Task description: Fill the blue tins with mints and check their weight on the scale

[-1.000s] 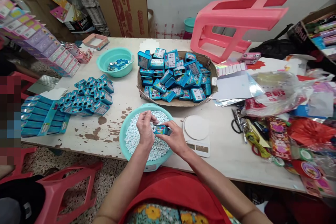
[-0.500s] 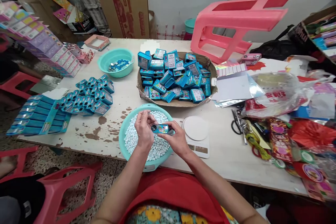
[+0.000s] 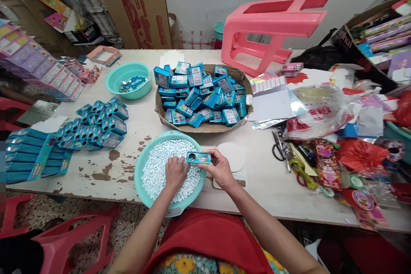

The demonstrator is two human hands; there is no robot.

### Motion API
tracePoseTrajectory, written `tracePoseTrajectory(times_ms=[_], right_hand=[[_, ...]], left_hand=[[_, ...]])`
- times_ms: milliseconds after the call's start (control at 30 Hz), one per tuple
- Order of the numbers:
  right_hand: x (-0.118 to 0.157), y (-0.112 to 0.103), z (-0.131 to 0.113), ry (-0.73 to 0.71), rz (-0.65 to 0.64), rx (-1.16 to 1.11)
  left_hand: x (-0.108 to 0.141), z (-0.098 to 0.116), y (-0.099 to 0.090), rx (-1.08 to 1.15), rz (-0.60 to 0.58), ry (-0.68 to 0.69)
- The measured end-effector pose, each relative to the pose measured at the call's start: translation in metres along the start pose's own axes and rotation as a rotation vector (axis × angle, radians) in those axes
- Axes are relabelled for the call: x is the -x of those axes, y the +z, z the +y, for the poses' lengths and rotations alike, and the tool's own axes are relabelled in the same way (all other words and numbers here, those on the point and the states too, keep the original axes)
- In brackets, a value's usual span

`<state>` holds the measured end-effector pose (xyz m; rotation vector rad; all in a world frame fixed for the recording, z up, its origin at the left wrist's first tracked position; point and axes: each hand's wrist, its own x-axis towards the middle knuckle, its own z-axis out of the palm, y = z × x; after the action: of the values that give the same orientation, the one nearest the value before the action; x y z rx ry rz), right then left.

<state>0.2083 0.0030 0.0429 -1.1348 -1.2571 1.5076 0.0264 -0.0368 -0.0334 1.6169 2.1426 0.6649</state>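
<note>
My right hand [image 3: 220, 169] pinches a small blue candy tin [image 3: 198, 158] by its right end, above the rim of a turquoise basin [image 3: 138, 180]. A dark round opening shows at the left end of the tin's printed face. Small white candies [image 3: 160, 158] fill much of the basin. My left hand [image 3: 176, 173] is down in them, just left of the tin, its fingers curled and their tips hidden among the candies. Behind the basin, a cut-down cardboard box [image 3: 205, 129] holds a heap of similar blue tins [image 3: 210, 98].
A white scale [image 3: 233, 156] stands right of the basin. To the left are rows of blue tins [image 3: 93, 126], blue display boxes [image 3: 28, 154] and a turquoise bowl [image 3: 128, 75] of blue discs. Scissors [image 3: 278, 147], plastic bags [image 3: 321, 111] and a pink stool [image 3: 272, 21] are at right.
My left hand has left the tin and dropped into the white candies. My right hand still holds the tin, now with its printed face more upright. The view has shifted right.
</note>
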Motion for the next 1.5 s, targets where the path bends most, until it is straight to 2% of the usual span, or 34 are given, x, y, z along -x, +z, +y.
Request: tracePoseTrajectory(times_ms=[67, 133, 267, 367, 433, 500, 600, 733, 833, 933, 1067, 1200, 1300, 1433, 1500], right_hand=[[0.000, 0.001, -0.001, -0.011, 0.001, 0.028], [0.001, 0.004, -0.002, -0.028, -0.007, 0.065], [0.001, 0.016, 0.001, -0.083, -0.033, 0.186], [0.001, 0.031, 0.003, -0.126, -0.076, 0.304], [0.001, 0.041, 0.004, -0.151, -0.108, 0.369], [0.001, 0.050, 0.004, -0.168, -0.131, 0.413], [0.001, 0.059, 0.003, -0.187, -0.149, 0.456], [0.002, 0.063, 0.000, -0.210, -0.154, 0.482], [0.003, 0.064, -0.001, -0.231, -0.169, 0.504], [0.004, 0.063, -0.001, -0.247, -0.182, 0.506], [0.004, 0.060, 0.000, -0.221, -0.165, 0.478], [0.003, 0.058, 0.003, -0.211, -0.144, 0.456], [0.002, 0.057, 0.005, -0.196, -0.121, 0.425], [0.002, 0.049, 0.003, -0.115, -0.117, 0.302], [0.004, 0.039, -0.001, -0.032, -0.139, 0.162]], left_hand=[[0.000, -0.003, 0.005, 0.097, -0.012, -0.081], [-0.007, -0.005, 0.001, 0.299, 0.034, -0.225], [-0.017, -0.003, -0.029, 0.536, 0.133, -0.399], [-0.016, 0.016, -0.058, 1.040, 0.155, -0.466], [-0.014, 0.032, -0.074, 1.374, 0.190, -0.456], [-0.013, 0.045, -0.083, 1.490, 0.268, -0.429], [-0.013, 0.053, -0.087, 1.469, 0.373, -0.414], [-0.014, 0.053, -0.083, 1.379, 0.430, -0.354], [-0.016, 0.052, -0.079, 1.349, 0.477, -0.383], [-0.018, 0.054, -0.077, 1.356, 0.457, -0.435], [-0.016, 0.059, -0.076, 1.349, 0.395, -0.375], [-0.016, 0.064, -0.074, 1.372, 0.446, -0.323], [-0.018, 0.067, -0.077, 1.423, 0.453, -0.356], [-0.024, 0.065, -0.086, 1.506, 0.369, -0.414], [-0.025, 0.056, -0.087, 1.482, 0.381, -0.417]])
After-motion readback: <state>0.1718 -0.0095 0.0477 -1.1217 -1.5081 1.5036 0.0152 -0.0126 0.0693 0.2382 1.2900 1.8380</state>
